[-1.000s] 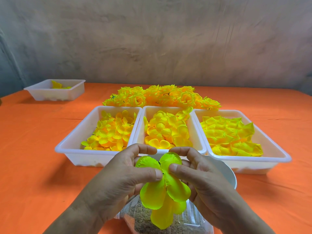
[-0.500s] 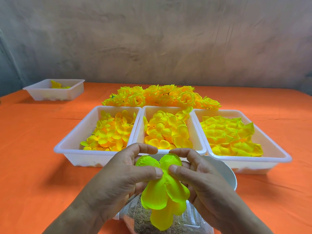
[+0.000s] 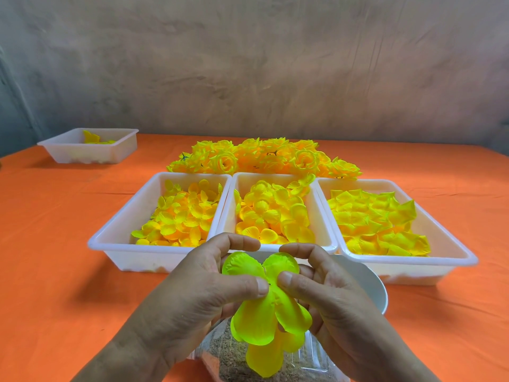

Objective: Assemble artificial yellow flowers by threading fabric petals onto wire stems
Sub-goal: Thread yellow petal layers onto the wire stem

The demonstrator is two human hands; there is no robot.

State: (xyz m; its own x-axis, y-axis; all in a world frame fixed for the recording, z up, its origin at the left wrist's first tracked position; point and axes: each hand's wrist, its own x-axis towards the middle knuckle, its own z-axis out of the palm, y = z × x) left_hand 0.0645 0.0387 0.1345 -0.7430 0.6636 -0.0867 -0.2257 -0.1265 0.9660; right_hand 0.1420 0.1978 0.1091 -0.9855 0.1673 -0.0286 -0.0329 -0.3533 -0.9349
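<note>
Pinching the petal piece (image 3: 264,307) between them, left hand (image 3: 192,293) and right hand (image 3: 330,296) grip its centre.

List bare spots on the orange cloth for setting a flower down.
Bare cloth: between the small tray and left tray; right of the right tray. Crowded: middle tray packed between those two, flower pile directly behind, bowl and sand container in front.

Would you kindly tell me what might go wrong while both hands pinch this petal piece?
The left hand and right hand pinch the petal piece at its centre; hard pulling might tear the fabric. Its lower petals hang over the clear container of brown grains, where a slip could drop it.
</note>
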